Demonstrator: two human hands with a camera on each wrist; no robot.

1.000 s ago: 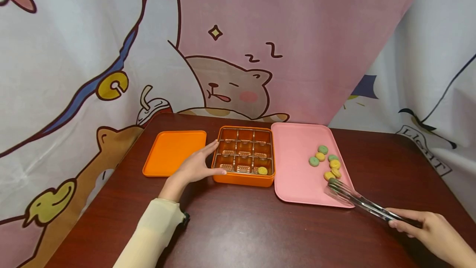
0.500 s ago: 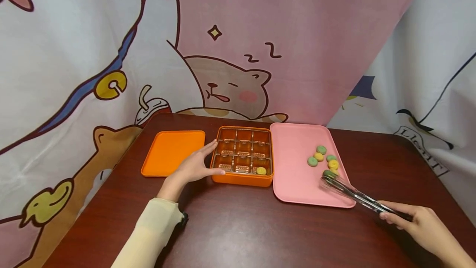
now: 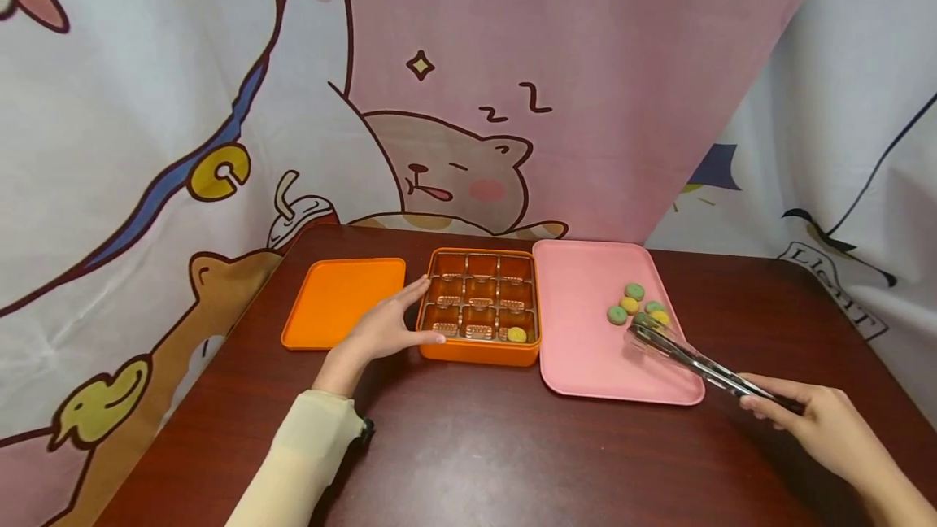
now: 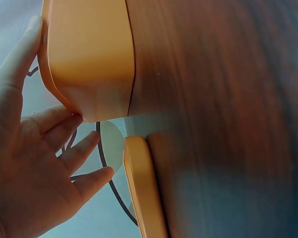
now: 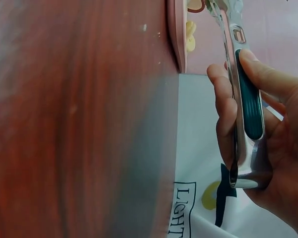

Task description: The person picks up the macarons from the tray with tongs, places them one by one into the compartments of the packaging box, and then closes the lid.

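Note:
My left hand [image 3: 381,325] rests at the left front corner of the orange box [image 3: 479,352], fingers extended and thumb along its front rim. A clear insert divides the box into several compartments. One yellow macaron [image 3: 516,335] lies in the front right compartment. My right hand [image 3: 820,421] grips metal tongs [image 3: 703,366] with clear tips, fingers around the handle in the right wrist view. At the tips, above the pink tray [image 3: 586,364], is a green macaron [image 3: 642,320]. Several green and yellow macarons lie close by, among them a yellow macaron [image 3: 629,305]; the tongs partly cover some.
An orange lid [image 3: 340,299] lies flat to the left of the box. The pink tray stands against the box's right side. A patterned curtain [image 3: 586,88] hangs behind the dark wooden table [image 3: 483,437].
My right hand has moved the tongs forward and slightly left across the tray, and the green macaron at their tips has shifted with them. My left hand stays at the box.

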